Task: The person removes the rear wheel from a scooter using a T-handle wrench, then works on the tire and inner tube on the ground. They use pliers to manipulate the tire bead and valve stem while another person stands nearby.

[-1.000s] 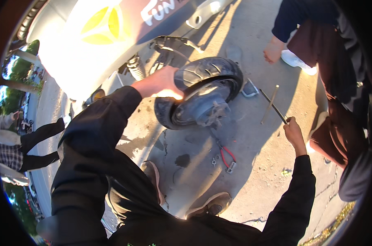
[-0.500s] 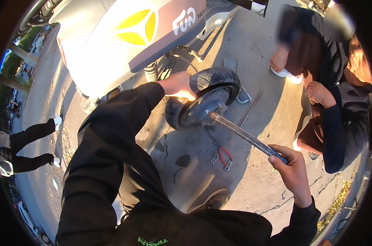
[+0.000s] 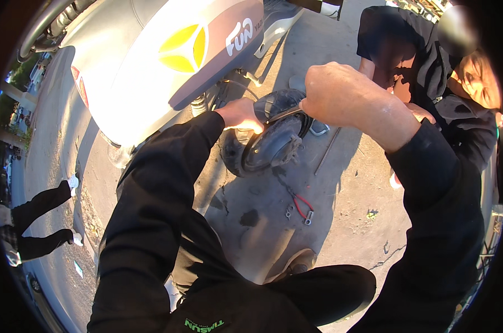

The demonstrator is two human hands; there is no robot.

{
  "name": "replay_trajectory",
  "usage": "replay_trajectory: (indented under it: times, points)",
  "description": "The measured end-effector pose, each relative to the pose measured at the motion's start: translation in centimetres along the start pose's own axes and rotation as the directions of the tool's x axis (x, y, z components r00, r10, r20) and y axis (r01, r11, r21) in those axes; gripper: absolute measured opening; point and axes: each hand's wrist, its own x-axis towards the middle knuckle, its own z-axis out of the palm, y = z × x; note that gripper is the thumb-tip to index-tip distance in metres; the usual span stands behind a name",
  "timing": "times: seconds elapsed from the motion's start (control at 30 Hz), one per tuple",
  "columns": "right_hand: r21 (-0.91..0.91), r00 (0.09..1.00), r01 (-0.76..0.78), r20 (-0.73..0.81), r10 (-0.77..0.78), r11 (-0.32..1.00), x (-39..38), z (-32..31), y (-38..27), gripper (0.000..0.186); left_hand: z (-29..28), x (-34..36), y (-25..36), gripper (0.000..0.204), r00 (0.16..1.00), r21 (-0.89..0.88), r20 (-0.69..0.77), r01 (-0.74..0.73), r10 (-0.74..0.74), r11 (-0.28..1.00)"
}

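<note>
The wheel point(image 3: 274, 145), with a black tyre and a grey hub, stands on the ground beside the scooter body. My left hand point(image 3: 242, 115) is on the tyre's upper left side, thumb toward the rim; the fingertips are hidden behind the tyre. My right hand point(image 3: 348, 100) is a fist raised over the tyre's far right part, closed on a metal pry bar point(image 3: 284, 115). Most of the bar is covered by that hand. Its visible end reaches to the gap between tyre and rim, close to my left thumb.
The white-and-grey scooter body point(image 3: 135, 83) looms at the upper left. Red-handled pliers point(image 3: 302, 206) and a thin metal rod point(image 3: 325, 154) lie on the pavement. One person point(image 3: 445, 105) crouches close at the right; another person's legs point(image 3: 43, 216) show at the far left.
My right hand has swung up and left from the lower right, bringing the pry bar from the hub to the tyre's edge. My left hand stays on the tyre.
</note>
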Motion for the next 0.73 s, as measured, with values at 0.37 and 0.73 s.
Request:
replay_trajectory:
  times: [0.37,0.73]
  points:
    - [0.322,0.999,-0.012,-0.042,0.027,0.947,-2.7,10.5,5.9,0.033,-1.3,0.7,-2.4,0.049,0.983,-0.266,0.106,-0.117,0.149,0.957]
    - [0.463,0.996,-0.036,-0.053,0.068,0.886,-1.4,17.0,6.1,0.037,4.2,-0.9,-5.0,0.074,0.821,-0.180,-0.572,-0.137,0.010,0.974]
